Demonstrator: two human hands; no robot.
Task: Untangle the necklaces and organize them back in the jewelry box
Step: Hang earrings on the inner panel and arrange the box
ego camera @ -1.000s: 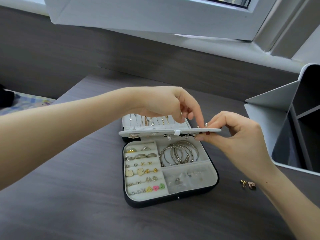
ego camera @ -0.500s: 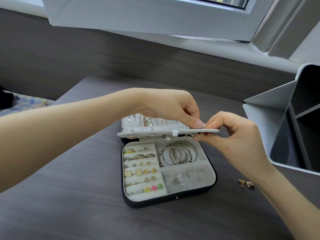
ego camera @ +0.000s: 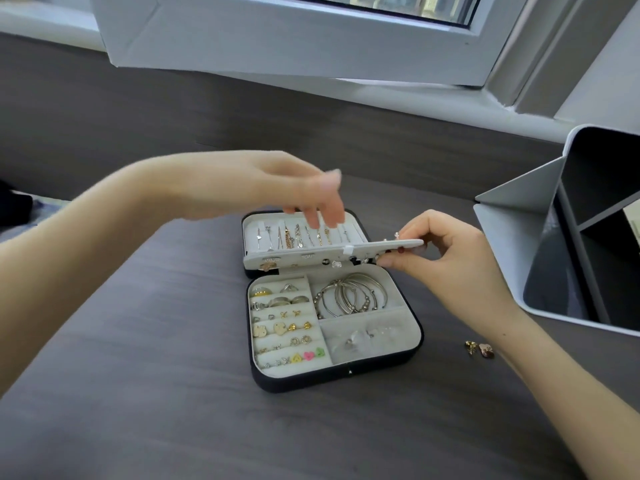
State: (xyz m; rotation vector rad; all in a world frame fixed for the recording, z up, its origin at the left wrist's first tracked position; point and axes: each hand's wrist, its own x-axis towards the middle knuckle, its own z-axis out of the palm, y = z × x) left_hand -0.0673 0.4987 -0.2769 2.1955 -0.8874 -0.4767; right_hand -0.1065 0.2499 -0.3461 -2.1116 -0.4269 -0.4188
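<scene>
A black jewelry box (ego camera: 412, 344) lies open on the dark wood table. Its grey tray holds rings, earrings and silver bangles (ego camera: 349, 299). Several necklaces (ego camera: 298, 235) hang in a row inside the lid at the back. A white earring panel (ego camera: 311, 253) stands out level between lid and tray. My right hand (ego camera: 446, 261) pinches the panel's right end. My left hand (ego camera: 287, 188) hovers blurred above the lid, fingers loosely pointing down over the necklaces, holding nothing.
Two small gold and pink earrings (ego camera: 479, 349) lie loose on the table right of the box. A white organizer with dark compartments (ego camera: 554, 258) stands at the right edge. A window frame and sill run along the back.
My left hand has let go of the panel's right end and swung up and left over the lid. My right hand keeps hold of the panel.
</scene>
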